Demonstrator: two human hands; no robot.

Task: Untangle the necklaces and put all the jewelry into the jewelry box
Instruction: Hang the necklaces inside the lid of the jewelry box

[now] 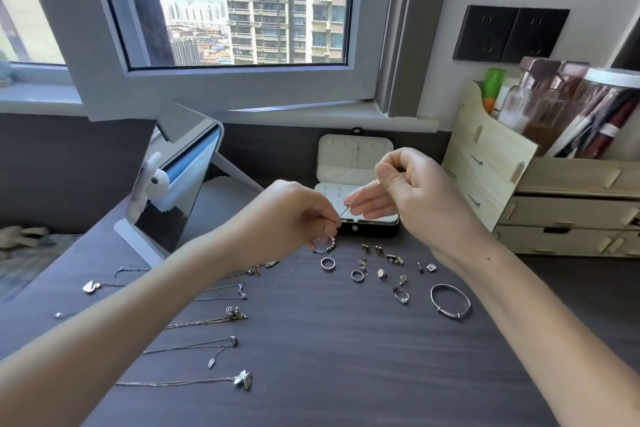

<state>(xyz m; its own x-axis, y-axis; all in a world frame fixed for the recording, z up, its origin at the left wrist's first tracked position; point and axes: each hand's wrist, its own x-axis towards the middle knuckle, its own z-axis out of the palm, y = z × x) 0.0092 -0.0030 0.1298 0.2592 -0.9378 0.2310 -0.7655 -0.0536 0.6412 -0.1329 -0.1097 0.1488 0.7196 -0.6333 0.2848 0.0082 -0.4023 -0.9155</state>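
Observation:
A thin silver chain [358, 196] stretches between both hands above the dark desk. My left hand [294, 215] pinches its lower end, with a fine strand trailing down to the desk. My right hand [408, 184] pinches the upper end, its lower fingers straight under the chain. Behind the hands stands the open jewelry box [346, 156], cream inside, black outside. Several necklaces [207, 321] lie spread out at the left of the desk. Rings [327, 263], earrings [393, 258], a beaded bracelet [325, 246] and a silver bangle [450, 300] lie in front of the box.
A tilted standing mirror [166, 191] with a white plush toy is at the left. A wooden drawer organiser [554, 204] filled with cosmetics stands at the right. A window sill and wall sockets are behind.

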